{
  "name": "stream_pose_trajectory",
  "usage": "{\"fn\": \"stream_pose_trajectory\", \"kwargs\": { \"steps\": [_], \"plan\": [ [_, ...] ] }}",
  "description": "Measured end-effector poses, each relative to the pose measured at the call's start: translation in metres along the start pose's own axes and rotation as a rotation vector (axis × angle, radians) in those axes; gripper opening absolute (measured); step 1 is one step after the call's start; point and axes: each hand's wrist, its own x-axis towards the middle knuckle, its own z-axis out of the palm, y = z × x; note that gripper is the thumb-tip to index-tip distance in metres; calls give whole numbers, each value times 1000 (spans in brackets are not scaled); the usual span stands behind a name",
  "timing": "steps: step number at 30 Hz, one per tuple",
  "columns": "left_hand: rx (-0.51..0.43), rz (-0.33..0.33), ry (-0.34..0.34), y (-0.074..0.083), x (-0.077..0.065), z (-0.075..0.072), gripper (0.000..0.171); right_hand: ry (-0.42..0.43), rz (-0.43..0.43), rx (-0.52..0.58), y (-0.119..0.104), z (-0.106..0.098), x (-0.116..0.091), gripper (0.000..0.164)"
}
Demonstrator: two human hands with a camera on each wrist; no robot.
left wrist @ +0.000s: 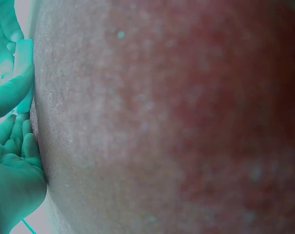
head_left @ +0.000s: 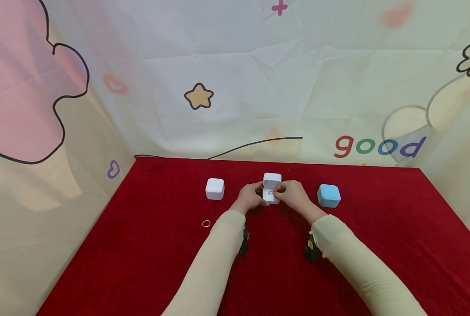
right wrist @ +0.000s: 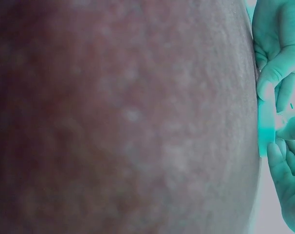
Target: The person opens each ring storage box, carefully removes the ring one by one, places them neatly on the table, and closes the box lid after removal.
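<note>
- Pale cloth (head_left: 235, 114) hangs in front of me, printed with a star (head_left: 199, 96), hearts, flowers and the word "good" (head_left: 380, 146) in several colours.
- Below it, my forearms reach over a red cloth (head_left: 132, 263), in light sleeves (head_left: 213, 259) that end just short of my hands.
- Between my hands, near the far edge of the red cloth, stands an open white box (head_left: 272, 177), its lid raised at the back.
- My left hand (head_left: 249, 197) grips this box from its left side, the thumb low at the front and the fingers further back.
- My right hand (head_left: 294, 194) comes in from the right; its thumb and forefinger pinch a small ring (head_left: 270, 193) at the inside of the box.
- To my left sits a closed white box (head_left: 215, 188), apart from my hand.
- Nearer me on that side, a gold ring (head_left: 206, 223) lies on the red cloth, close to my left sleeve.
- To my right is a closed blue box (head_left: 329, 195), just beyond my right wrist.
- My wrist views are mostly reddish blur, with hands and box tinted green at one edge.
</note>
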Motion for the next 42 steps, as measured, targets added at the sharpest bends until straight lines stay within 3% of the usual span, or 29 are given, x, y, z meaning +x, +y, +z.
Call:
{"fn": "stream_pose_trajectory", "kwargs": {
  "steps": [42],
  "plan": [
    [-6,-2,-1,2,-4,-1,73,-53,59,111,10,-3,4,22]
  ]
}}
